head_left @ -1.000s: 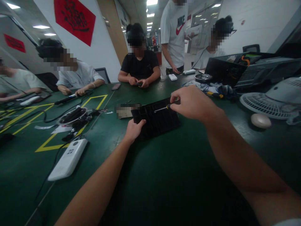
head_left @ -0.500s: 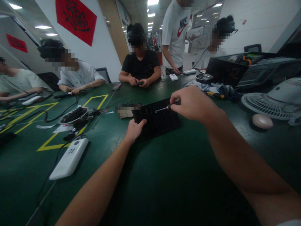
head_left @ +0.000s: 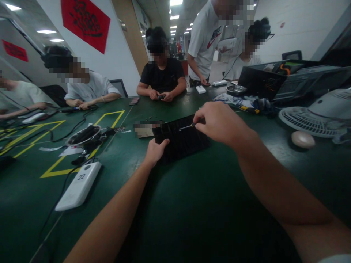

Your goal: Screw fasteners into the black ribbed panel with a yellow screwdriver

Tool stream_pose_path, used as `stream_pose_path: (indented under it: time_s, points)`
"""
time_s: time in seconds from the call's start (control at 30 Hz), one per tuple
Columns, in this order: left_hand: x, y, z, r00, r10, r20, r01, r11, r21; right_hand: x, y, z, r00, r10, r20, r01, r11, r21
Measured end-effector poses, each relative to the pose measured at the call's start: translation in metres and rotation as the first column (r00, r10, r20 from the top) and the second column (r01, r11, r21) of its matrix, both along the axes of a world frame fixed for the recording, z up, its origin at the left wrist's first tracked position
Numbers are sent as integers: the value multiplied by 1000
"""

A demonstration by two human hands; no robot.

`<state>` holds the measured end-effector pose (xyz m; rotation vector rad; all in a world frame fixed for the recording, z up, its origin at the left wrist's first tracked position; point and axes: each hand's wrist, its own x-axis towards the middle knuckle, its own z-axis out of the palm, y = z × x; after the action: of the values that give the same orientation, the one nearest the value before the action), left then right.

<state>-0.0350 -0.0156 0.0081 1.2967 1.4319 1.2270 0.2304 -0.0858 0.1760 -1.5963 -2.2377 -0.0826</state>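
A flat black panel (head_left: pixel 182 146) with ribs or slots lies tilted over the green table. Along its left edge, my left hand (head_left: pixel 157 149) grips it with the thumb on top. My right hand (head_left: pixel 211 118) is closed round the handle of a small screwdriver (head_left: pixel 187 127), whose thin metal shaft points left across the panel. Whether the tip touches the panel is hard to tell. Just behind the panel's left corner lies a beige, box-like piece (head_left: pixel 144 131).
A white device marked 22 (head_left: pixel 79 186), a bowl with black parts (head_left: pixel 85 135) and cables lie left. On the right are a fan (head_left: pixel 307 118), a pale mouse (head_left: pixel 303 139), cloths (head_left: pixel 255 104) and an open black case (head_left: pixel 260 82). Several people surround the table's far side.
The whole view has shifted slightly. Both hands keep their holds on the panel and the screwdriver. The standing person at the back has leaned further to the right.
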Motion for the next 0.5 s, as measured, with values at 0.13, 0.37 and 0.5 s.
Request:
stream_pose_path:
  time_s: [0.13, 0.37, 0.5]
  points:
    - [0, 1, -2, 1000, -8, 27, 8, 1000, -5, 0, 1, -4, 1000, -14, 6, 14, 999, 31]
    - [2, -2, 3, 1000, 5, 23, -5, 1000, -10, 2, 2, -3, 1000, -11, 3, 11, 1000, 22]
    - [3, -2, 4, 999, 16, 32, -15, 1000, -16, 2, 3, -1, 999, -39, 4, 39, 999, -19]
